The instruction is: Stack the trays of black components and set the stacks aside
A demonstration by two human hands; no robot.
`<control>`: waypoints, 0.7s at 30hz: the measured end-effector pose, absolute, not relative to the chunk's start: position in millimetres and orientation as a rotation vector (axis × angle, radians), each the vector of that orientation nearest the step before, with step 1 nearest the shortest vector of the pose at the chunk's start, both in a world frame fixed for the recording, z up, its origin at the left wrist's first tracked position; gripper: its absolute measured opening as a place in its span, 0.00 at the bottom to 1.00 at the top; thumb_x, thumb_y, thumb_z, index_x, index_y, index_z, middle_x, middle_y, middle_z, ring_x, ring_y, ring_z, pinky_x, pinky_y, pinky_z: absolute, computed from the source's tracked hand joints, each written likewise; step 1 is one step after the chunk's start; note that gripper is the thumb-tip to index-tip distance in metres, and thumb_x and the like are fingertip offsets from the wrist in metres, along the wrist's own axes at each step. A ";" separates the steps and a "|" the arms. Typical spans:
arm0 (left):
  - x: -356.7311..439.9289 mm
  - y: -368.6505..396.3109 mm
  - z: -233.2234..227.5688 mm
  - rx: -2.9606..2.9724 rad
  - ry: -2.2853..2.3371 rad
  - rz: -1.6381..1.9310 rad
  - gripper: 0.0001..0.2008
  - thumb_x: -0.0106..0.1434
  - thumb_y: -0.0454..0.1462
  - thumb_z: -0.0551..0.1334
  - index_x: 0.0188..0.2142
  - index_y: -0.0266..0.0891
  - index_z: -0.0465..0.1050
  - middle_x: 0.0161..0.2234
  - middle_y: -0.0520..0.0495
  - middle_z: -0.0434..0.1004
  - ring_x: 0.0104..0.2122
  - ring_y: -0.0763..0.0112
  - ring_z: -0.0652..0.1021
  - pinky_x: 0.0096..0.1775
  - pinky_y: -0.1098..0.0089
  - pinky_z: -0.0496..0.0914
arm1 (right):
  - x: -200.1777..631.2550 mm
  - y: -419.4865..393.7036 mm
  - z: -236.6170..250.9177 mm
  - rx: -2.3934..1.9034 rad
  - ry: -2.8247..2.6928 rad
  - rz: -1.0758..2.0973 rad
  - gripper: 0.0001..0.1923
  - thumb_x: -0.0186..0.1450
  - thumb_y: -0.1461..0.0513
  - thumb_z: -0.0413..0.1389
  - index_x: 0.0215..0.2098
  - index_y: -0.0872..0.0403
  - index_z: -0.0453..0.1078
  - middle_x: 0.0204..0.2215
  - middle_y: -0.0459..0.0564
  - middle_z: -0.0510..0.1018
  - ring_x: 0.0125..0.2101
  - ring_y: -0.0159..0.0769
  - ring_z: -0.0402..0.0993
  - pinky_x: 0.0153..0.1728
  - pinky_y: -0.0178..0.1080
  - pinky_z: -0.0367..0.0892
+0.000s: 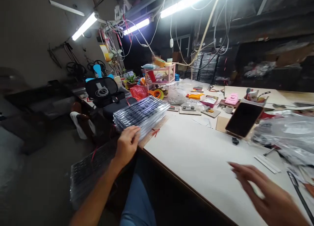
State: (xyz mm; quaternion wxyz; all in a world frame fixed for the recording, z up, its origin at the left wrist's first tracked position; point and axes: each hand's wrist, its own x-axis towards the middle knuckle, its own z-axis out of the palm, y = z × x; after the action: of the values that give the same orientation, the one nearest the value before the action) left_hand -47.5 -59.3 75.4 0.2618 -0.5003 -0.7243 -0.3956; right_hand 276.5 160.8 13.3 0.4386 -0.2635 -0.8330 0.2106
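Blurred right hand (265, 191) hovers; left hand (127, 144) grips glossy ribbed tray stack (142, 113).

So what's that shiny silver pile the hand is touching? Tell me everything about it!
The shiny stack looks like many thin, ribbed trays of clear or silvery plastic, piled flat on one another. Light glints off its ridges. It lies at the left edge of the white table, partly hanging past it, angled away toward the clutter behind. The left hand rests on its near end, fingers curled over the corner. A similar darker stack sits lower down, beside the person's arm.
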 end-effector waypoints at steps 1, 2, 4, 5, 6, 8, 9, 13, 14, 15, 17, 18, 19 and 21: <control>-62.9 -66.7 73.2 -1.298 -1.985 -0.987 0.12 0.65 0.38 0.54 0.44 0.38 0.73 0.46 0.41 0.75 0.50 0.59 0.72 0.53 0.54 0.65 | 257.6 162.0 21.5 -0.527 -2.223 0.554 0.14 0.63 0.48 0.51 0.44 0.36 0.71 0.37 0.54 0.76 0.34 0.41 0.73 0.32 0.43 0.69; -75.6 -72.0 70.1 -1.272 -2.007 -0.917 0.13 0.65 0.38 0.54 0.46 0.38 0.72 0.49 0.41 0.74 0.53 0.58 0.70 0.54 0.53 0.63 | 235.2 164.1 28.2 -0.421 -2.357 0.598 0.14 0.63 0.49 0.50 0.44 0.37 0.71 0.35 0.54 0.76 0.31 0.41 0.73 0.30 0.44 0.68; -94.8 -77.7 63.4 -1.268 -2.055 -0.830 0.15 0.66 0.38 0.51 0.50 0.39 0.70 0.53 0.41 0.70 0.57 0.56 0.65 0.56 0.51 0.62 | 184.6 171.5 36.3 -0.368 -2.501 0.666 0.14 0.65 0.53 0.47 0.43 0.40 0.72 0.34 0.53 0.76 0.27 0.41 0.73 0.28 0.45 0.66; -102.2 -79.0 60.4 -1.272 -2.069 -0.815 0.16 0.67 0.37 0.49 0.51 0.39 0.68 0.54 0.41 0.69 0.58 0.56 0.64 0.56 0.51 0.61 | 158.7 176.9 37.8 -0.370 -2.533 0.687 0.14 0.64 0.55 0.47 0.41 0.42 0.72 0.33 0.52 0.76 0.27 0.41 0.72 0.28 0.44 0.66; -109.0 -80.0 57.9 -1.266 -2.075 -0.820 0.17 0.67 0.36 0.47 0.52 0.40 0.68 0.54 0.41 0.68 0.58 0.57 0.64 0.56 0.52 0.62 | 133.5 183.5 38.4 -0.385 -2.537 0.692 0.13 0.64 0.56 0.47 0.40 0.44 0.72 0.34 0.52 0.76 0.27 0.40 0.72 0.29 0.44 0.67; -122.2 -82.9 54.0 -1.207 -2.078 -0.872 0.19 0.67 0.35 0.45 0.52 0.39 0.68 0.51 0.40 0.70 0.55 0.58 0.68 0.54 0.53 0.63 | 87.1 199.0 39.1 -0.440 -2.512 0.675 0.12 0.63 0.60 0.48 0.41 0.48 0.72 0.35 0.52 0.75 0.31 0.39 0.73 0.34 0.44 0.68; -129.0 -85.0 52.6 -1.158 -2.085 -0.907 0.20 0.67 0.35 0.44 0.52 0.39 0.68 0.48 0.39 0.71 0.52 0.58 0.70 0.53 0.53 0.64 | 65.9 207.4 40.6 -0.477 -2.486 0.661 0.12 0.63 0.61 0.49 0.42 0.49 0.72 0.37 0.52 0.75 0.33 0.40 0.73 0.37 0.44 0.68; -155.0 -92.2 49.1 -1.011 -2.263 -1.159 0.22 0.66 0.45 0.48 0.54 0.41 0.69 0.35 0.44 0.72 0.36 0.61 0.75 0.42 0.59 0.70 | -11.1 237.8 59.5 -0.639 -2.349 0.612 0.14 0.66 0.60 0.51 0.50 0.52 0.67 0.49 0.55 0.70 0.47 0.41 0.68 0.48 0.48 0.64; -160.1 -92.1 48.7 -0.994 -2.338 -1.278 0.23 0.65 0.48 0.49 0.55 0.41 0.68 0.31 0.47 0.71 0.31 0.64 0.74 0.37 0.62 0.71 | -28.2 243.2 66.3 -0.678 -2.322 0.613 0.16 0.66 0.59 0.52 0.51 0.53 0.65 0.51 0.54 0.68 0.48 0.42 0.67 0.49 0.50 0.64; -164.4 -90.9 48.5 -0.978 -2.409 -1.421 0.26 0.64 0.50 0.50 0.56 0.41 0.66 0.28 0.49 0.70 0.26 0.67 0.73 0.33 0.66 0.71 | -43.7 247.4 73.0 -0.713 -2.304 0.625 0.17 0.66 0.57 0.52 0.52 0.53 0.65 0.52 0.54 0.67 0.49 0.42 0.66 0.48 0.51 0.64; -171.3 -87.0 48.8 -0.920 -2.484 -1.732 0.30 0.62 0.54 0.51 0.57 0.41 0.65 0.22 0.53 0.66 0.20 0.72 0.70 0.24 0.71 0.68 | -66.9 251.8 83.8 -0.777 -2.290 0.676 0.17 0.66 0.57 0.53 0.52 0.54 0.65 0.51 0.54 0.68 0.47 0.41 0.68 0.46 0.50 0.66; -174.3 -85.1 49.4 -0.880 -2.481 -1.867 0.31 0.61 0.56 0.52 0.57 0.40 0.65 0.21 0.54 0.65 0.19 0.74 0.69 0.22 0.73 0.66 | -73.4 252.0 87.1 -0.809 -2.286 0.711 0.17 0.66 0.57 0.53 0.51 0.55 0.65 0.50 0.53 0.69 0.46 0.40 0.69 0.45 0.49 0.67; -177.2 -83.8 50.3 -0.834 -2.449 -1.978 0.32 0.60 0.56 0.54 0.56 0.40 0.66 0.20 0.55 0.66 0.18 0.75 0.68 0.20 0.75 0.64 | -76.0 250.8 88.9 -0.842 -2.280 0.748 0.16 0.66 0.57 0.53 0.50 0.55 0.66 0.49 0.53 0.70 0.45 0.40 0.70 0.44 0.48 0.68; -182.8 -84.4 53.4 -0.708 -2.357 -2.145 0.30 0.57 0.54 0.59 0.52 0.39 0.70 0.22 0.54 0.69 0.20 0.75 0.71 0.21 0.76 0.65 | -69.3 244.6 88.1 -0.911 -2.259 0.830 0.15 0.66 0.56 0.52 0.48 0.55 0.66 0.47 0.52 0.71 0.43 0.38 0.71 0.43 0.47 0.69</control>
State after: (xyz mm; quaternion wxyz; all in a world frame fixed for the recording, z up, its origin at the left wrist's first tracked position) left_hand -182.8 -84.4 53.4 -0.0617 -0.2164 -0.7206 -0.6558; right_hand -69.3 244.6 88.1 0.2804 -0.3400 -0.8426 0.3096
